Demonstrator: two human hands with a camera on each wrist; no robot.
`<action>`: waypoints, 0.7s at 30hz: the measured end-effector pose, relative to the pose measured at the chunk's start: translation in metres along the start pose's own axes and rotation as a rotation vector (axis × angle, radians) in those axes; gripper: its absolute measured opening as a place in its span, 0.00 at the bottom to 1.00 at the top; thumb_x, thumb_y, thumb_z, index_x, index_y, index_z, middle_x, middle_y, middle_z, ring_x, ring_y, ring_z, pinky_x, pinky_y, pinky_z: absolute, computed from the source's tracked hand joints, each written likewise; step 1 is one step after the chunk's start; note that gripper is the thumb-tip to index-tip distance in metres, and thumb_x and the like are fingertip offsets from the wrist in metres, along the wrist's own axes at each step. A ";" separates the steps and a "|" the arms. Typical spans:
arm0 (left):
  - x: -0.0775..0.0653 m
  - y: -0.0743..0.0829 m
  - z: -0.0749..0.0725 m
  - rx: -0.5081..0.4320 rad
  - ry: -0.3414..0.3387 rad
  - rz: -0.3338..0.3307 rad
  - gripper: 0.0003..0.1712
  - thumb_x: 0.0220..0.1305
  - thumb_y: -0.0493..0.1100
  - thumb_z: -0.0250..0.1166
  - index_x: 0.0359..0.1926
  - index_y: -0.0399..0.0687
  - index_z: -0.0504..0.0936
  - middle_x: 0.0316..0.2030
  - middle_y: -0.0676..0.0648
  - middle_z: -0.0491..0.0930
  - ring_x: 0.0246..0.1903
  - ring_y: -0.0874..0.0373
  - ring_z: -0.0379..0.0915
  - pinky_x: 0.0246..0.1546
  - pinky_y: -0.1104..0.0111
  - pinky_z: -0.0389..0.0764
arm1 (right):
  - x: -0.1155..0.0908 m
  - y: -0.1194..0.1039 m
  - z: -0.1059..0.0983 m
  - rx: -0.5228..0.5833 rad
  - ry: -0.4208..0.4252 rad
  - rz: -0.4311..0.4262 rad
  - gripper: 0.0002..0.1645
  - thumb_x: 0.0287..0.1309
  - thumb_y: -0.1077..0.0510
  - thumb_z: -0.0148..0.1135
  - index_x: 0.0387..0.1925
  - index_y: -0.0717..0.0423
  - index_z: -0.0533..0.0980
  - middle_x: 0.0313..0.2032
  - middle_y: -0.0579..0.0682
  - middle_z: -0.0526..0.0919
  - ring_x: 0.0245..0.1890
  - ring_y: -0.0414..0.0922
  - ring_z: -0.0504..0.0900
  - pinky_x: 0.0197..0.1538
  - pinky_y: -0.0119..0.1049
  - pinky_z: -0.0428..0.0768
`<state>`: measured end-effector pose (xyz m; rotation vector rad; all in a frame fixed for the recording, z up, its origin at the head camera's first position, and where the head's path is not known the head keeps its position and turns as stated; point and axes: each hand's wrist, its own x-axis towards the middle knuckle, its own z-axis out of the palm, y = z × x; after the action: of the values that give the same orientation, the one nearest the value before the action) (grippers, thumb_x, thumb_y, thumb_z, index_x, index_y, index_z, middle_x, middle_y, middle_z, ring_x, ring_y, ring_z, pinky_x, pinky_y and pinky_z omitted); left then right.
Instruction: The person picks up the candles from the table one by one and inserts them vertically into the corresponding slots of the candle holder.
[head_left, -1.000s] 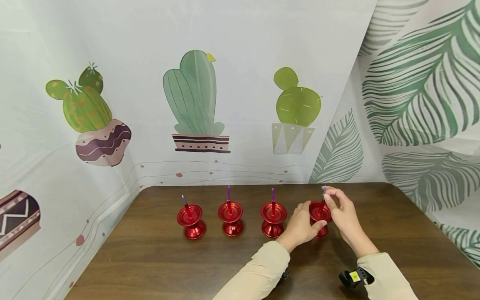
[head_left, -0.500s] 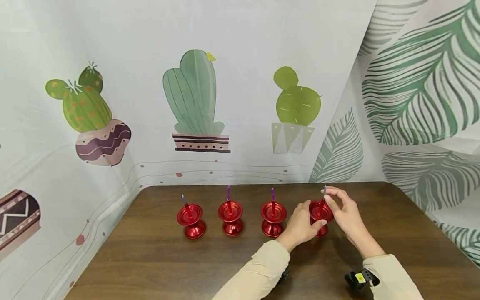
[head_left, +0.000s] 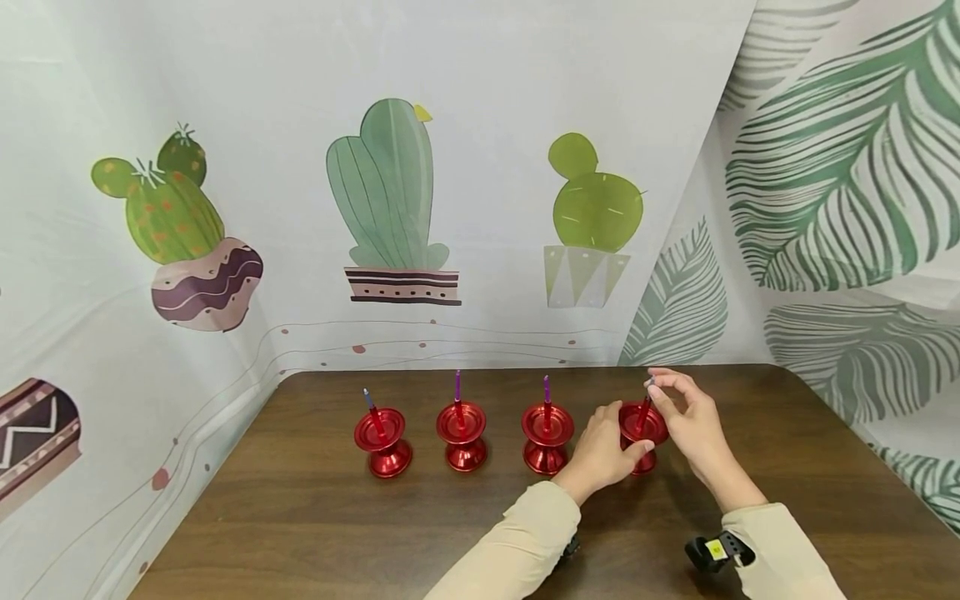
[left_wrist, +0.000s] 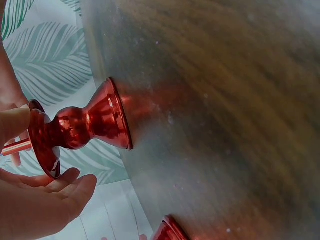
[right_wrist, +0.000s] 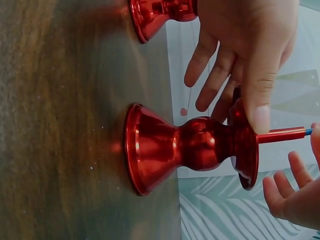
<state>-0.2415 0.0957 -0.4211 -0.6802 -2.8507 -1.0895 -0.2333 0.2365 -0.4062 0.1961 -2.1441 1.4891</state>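
At the right end of a row of red metal candle holders, my left hand [head_left: 603,446] grips the dish rim of the last candle holder [right_wrist: 200,142], thumb on the near side and fingers behind. The holder stands upright on the table, its flared foot down. A thin blue candle [right_wrist: 308,131] rises from the holder's red tube [right_wrist: 282,135]. Above the dish, my right hand [head_left: 692,425] pinches the candle near its top between thumb and forefinger, other fingers loosely bent. Those fingertips cover most of the blue part in the head view.
To the left along the brown wooden table [head_left: 337,533] stand a holder with a purple candle [head_left: 547,429], another purple-candle holder [head_left: 461,425] and a blue-candle holder [head_left: 380,431], its candle leaning left. A cactus-printed cloth [head_left: 495,167] hangs behind the table's back edge.
My right hand first shifts slightly right, then a little back; its fingertips now cover the candle's upper part, which showed more above them before. The left hand keeps its grip on the holder.
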 end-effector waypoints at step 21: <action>-0.003 0.001 -0.005 0.008 -0.015 -0.010 0.46 0.60 0.56 0.66 0.72 0.42 0.58 0.65 0.45 0.65 0.63 0.52 0.64 0.60 0.61 0.71 | -0.011 -0.008 0.002 -0.257 0.018 -0.077 0.17 0.65 0.64 0.57 0.53 0.69 0.73 0.51 0.65 0.79 0.51 0.47 0.77 0.53 0.29 0.74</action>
<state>-0.2394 0.0920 -0.4177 -0.6774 -2.8728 -1.0785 -0.2211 0.2298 -0.4053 0.1703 -2.2612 1.1546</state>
